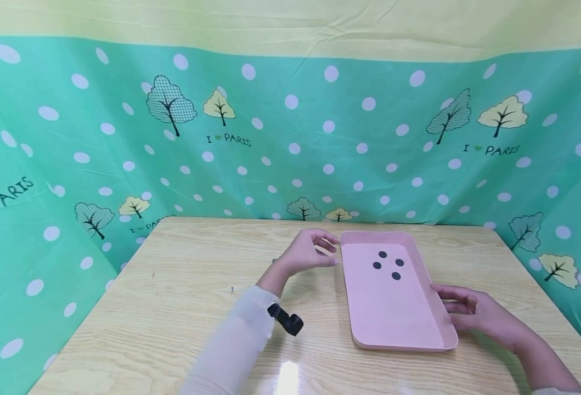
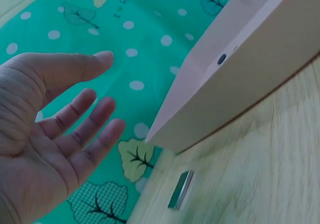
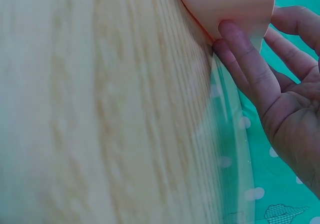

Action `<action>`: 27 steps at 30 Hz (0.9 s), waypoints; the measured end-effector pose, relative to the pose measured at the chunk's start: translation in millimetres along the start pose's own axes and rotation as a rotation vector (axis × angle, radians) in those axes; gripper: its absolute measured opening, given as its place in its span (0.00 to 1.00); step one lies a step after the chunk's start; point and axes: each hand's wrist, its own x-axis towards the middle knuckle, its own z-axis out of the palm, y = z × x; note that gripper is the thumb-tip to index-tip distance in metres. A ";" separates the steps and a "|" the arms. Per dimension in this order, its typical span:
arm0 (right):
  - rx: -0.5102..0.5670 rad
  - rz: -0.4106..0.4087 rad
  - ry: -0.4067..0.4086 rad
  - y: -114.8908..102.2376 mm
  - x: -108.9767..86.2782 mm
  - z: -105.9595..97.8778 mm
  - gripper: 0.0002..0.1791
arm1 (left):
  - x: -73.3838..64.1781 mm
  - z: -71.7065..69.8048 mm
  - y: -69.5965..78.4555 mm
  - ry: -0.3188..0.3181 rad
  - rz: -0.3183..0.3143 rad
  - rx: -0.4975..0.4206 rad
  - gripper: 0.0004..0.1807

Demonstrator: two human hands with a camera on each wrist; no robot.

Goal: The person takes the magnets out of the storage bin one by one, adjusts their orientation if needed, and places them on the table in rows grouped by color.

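Observation:
A shallow pink tray (image 1: 394, 312) lies on the table, with several small black discs (image 1: 396, 276) on its floor toward the far end. My left hand (image 1: 307, 253) is beside the tray's left wall, fingers relaxed and apart. In the left wrist view that hand (image 2: 65, 114) holds nothing, and air shows between it and the tray wall (image 2: 240, 79). At the tray's right side is my right hand (image 1: 483, 315). Seen from the right wrist, its fingertips (image 3: 232, 31) rest against the outside of the tray's wall (image 3: 230, 4), the fingers loosely extended.
A small flat rectangular piece (image 2: 181, 190), green with a silvery edge, lies on the tabletop near the left hand. Farther left sits a tiny object (image 1: 232, 289). A green dotted curtain (image 1: 290, 131) hangs behind and beside the wooden table (image 1: 171, 307). My left wrist wears a black camera (image 1: 285, 319).

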 end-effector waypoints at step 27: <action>-0.010 0.007 0.013 -0.8 0.1 0.1 0.35 | 40.6 68.3 6.0 -0.025 0.002 0.099 0.17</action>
